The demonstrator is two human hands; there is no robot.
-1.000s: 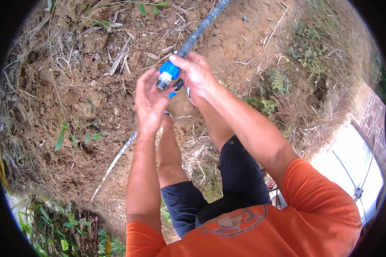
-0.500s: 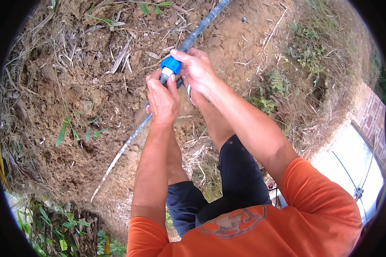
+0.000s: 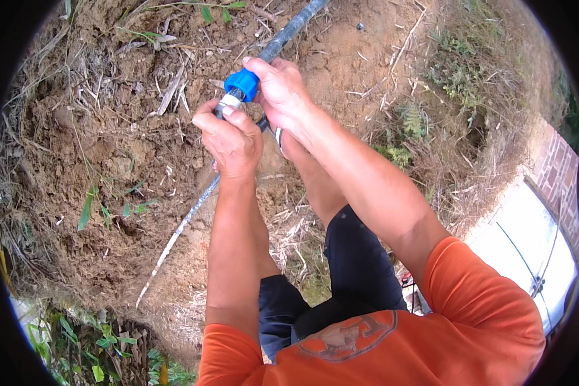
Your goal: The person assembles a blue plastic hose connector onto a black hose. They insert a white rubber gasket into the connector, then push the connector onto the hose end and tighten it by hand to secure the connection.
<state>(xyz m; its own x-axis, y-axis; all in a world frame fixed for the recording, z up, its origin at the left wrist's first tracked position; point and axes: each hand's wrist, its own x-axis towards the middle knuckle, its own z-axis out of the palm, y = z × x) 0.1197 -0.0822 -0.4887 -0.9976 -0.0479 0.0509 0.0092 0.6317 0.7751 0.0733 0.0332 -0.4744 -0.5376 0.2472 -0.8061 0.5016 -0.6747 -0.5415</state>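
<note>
A dark pipe [image 3: 289,35] comes down from the top of the view and passes through a ribbed blue pipe nut [image 3: 242,82]. My right hand [image 3: 282,93] is closed round the nut and the pipe beside it, its thumb lying along the pipe. Just below the nut is a white ring [image 3: 231,101] at the mouth of a dark pipe fitting, and a short stretch of dark pipe shows between nut and ring. My left hand [image 3: 233,143] grips this fitting between thumb and fingers, covering most of it.
A thin, mud-streaked pipe [image 3: 177,237] slants across the bare soil [image 3: 128,186] below my left hand. Grass and ferns [image 3: 408,122] cover the bank at the right, near a brick wall [image 3: 556,164] and a bright white surface [image 3: 514,238]. Leafy plants [image 3: 106,341] grow at lower left.
The blue nut and the white ring have come apart, baring dark pipe between them. Both hands have shifted left with the parts, my left hand further, and it has turned somewhat.
</note>
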